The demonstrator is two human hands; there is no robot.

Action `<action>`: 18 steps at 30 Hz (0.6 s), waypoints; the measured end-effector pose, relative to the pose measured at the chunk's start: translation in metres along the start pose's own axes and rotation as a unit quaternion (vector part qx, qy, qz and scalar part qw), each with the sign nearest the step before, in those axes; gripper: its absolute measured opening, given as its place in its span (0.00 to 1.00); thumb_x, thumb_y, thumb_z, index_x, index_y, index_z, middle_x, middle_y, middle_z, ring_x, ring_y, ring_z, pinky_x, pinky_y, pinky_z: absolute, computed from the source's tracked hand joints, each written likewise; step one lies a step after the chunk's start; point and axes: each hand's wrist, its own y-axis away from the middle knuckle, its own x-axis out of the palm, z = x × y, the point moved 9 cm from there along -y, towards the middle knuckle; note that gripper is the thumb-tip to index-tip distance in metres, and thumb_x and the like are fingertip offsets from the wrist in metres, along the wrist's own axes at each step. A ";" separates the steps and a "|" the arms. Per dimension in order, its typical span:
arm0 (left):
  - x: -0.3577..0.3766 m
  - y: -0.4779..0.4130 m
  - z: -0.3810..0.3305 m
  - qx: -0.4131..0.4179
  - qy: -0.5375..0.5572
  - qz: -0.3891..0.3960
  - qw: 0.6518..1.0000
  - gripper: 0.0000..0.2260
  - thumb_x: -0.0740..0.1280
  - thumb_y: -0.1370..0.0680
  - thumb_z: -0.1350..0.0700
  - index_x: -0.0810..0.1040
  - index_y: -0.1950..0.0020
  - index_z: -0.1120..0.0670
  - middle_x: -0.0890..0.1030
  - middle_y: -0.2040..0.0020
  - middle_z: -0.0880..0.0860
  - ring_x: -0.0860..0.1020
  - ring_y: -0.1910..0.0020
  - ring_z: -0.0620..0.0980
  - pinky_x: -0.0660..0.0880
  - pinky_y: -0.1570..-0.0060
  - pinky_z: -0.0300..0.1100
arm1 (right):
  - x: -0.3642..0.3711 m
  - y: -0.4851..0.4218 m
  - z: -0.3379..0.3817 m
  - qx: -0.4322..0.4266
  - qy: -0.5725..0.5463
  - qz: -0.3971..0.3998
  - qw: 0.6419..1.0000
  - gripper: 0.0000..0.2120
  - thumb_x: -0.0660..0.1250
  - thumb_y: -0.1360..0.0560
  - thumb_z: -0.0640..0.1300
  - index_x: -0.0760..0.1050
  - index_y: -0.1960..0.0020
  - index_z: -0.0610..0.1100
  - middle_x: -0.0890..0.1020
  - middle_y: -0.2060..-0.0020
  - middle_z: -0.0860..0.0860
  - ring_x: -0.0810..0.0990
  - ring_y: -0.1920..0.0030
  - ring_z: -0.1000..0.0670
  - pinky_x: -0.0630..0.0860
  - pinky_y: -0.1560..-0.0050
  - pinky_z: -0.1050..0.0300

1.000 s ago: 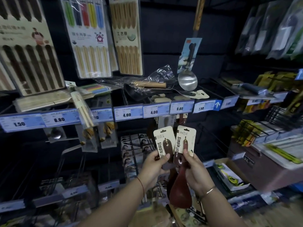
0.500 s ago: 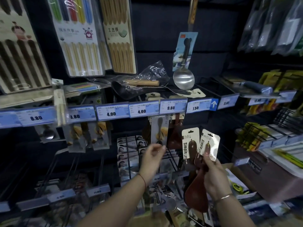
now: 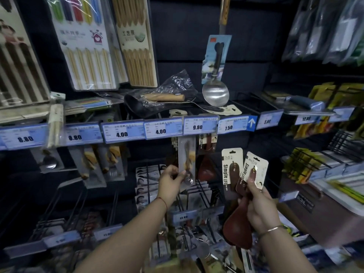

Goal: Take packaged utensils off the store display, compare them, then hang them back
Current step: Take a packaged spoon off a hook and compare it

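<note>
1. the right hand (image 3: 259, 208) is closed around two dark brown wooden spoons on cream "simple life" header cards (image 3: 239, 175), gripping them together at the handles, low and right of centre in the scene.
2. the two cards fan apart above the fingers; the left card stands nearly upright, the right one tilts to the right and overlaps it at the bottom.
3. a reddish-brown spoon bowl (image 3: 236, 227) hangs below the right hand, beside the wrist with a thin metal bangle (image 3: 270, 230).
4. the left hand (image 3: 171, 183) is pinched on the lower end of a clear-packaged spoon with a pale card backing (image 3: 187, 158), which hangs under the shelf edge, left of the two held cards.
5. the left wrist carries a thin red string bracelet (image 3: 163, 201).
6. behind that pack, more brown wooden spoons on cards (image 3: 206, 152) hang from the same rail.
7. the blue price-tag strip (image 3: 198, 127) runs along the shelf above, reading 8.80, 4.00, 9.80 and 7.50 from left to right.
8. on the shelf lies a black ladle in a crinkled clear bag (image 3: 157, 101); to its right hangs a steel ladle with a blue card (image 3: 215, 91).
9. boxed chopstick sets (image 3: 86, 54) lean at the far upper left.
</note>
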 end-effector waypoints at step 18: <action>-0.027 0.097 -0.042 -0.037 0.118 0.195 0.973 0.04 0.69 0.23 0.55 0.79 0.49 0.52 0.84 0.64 0.43 0.79 0.65 0.39 0.76 0.63 0.37 | 0.027 0.033 -0.012 -0.014 0.000 -0.032 0.999 0.04 0.66 0.21 0.47 0.78 0.53 0.49 0.84 0.57 0.52 0.83 0.66 0.58 0.78 0.69 0.64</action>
